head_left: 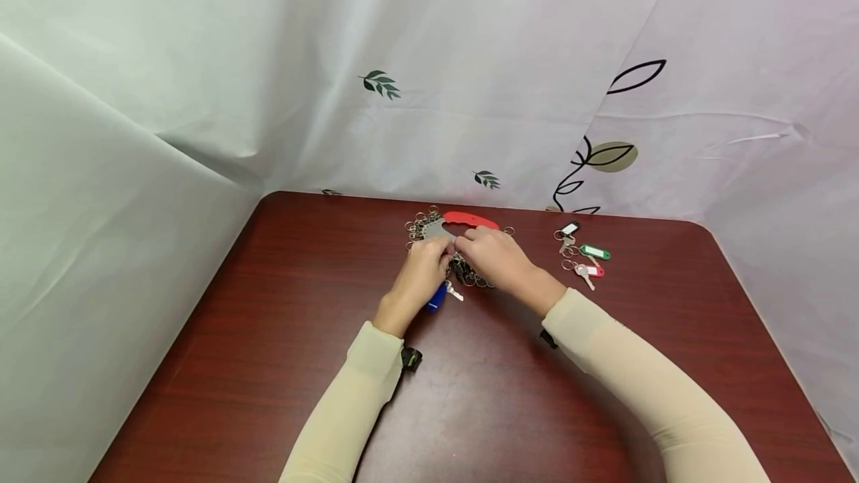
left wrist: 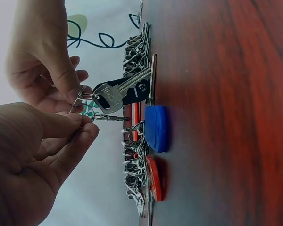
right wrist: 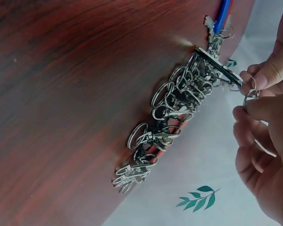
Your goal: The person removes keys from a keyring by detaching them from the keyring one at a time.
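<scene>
My left hand [head_left: 424, 268] and my right hand [head_left: 495, 256] meet over a grey metal key holder [head_left: 435, 229] with a red handle [head_left: 472, 220]. Between their fingertips, each pinches a small metal ring [left wrist: 87, 109]. From these rings hang a silver key [left wrist: 109, 98], a black key tag [left wrist: 134, 92] and a metal snap clip [left wrist: 108, 117]. Which ring carries which piece is partly hidden by the fingers. Below my left hand lie a blue key tag [head_left: 437, 297] and a key [head_left: 454, 291]. A red key tag [left wrist: 154, 179] shows beside it in the left wrist view.
Several clips with rings [right wrist: 179, 101] line the holder's edge. To the right on the dark red table [head_left: 470, 401] lie keys with a black tag [head_left: 570, 229], a green tag [head_left: 595, 252] and a red-pink tag [head_left: 594, 271]. A white curtain [head_left: 429, 125] hangs behind the table.
</scene>
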A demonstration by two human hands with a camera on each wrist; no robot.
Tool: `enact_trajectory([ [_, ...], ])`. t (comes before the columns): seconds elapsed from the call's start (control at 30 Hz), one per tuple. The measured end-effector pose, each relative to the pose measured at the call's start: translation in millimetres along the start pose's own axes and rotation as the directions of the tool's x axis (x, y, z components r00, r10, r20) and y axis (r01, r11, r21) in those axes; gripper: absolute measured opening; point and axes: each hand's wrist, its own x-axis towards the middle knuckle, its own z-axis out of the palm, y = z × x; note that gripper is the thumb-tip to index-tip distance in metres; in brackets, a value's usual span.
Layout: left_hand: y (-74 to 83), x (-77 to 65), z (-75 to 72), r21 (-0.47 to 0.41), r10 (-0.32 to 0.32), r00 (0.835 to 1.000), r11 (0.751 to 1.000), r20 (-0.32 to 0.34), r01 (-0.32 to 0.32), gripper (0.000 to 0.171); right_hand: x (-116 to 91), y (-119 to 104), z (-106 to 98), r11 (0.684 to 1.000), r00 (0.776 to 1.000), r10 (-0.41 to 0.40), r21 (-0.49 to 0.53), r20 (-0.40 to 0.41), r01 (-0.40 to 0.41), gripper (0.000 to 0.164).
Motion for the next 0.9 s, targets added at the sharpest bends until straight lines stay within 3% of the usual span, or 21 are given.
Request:
enact_trajectory([
  [0.2, -0.1, 0.1, 0.3, 0.001, 0.001, 1.000, 1.000, 0.001, -0.001, 0.010, -0.3, -0.7, -0.5, 0.996, 0.997, -0.067, -0.066, -0.046, 0.064, 0.008],
  [0.47, 0.8, 0.1, -0.4, 0.001, 0.003, 1.000, 1.000, 0.009, -0.003, 0.011, -1.5, -0.8, 0.9, 0.999, 0.995, -0.024, 0.021, -0.094, 0.026, 0.011],
  [0.9, 2.3, -1.6, 0.8, 0.002, 0.001, 1.000, 1.000, 0.016, -0.001, 0.013, -3.2, -1.3, -0.4, 0.994, 0.999, 0.042, 0.098, -0.034, -0.039, 0.011],
])
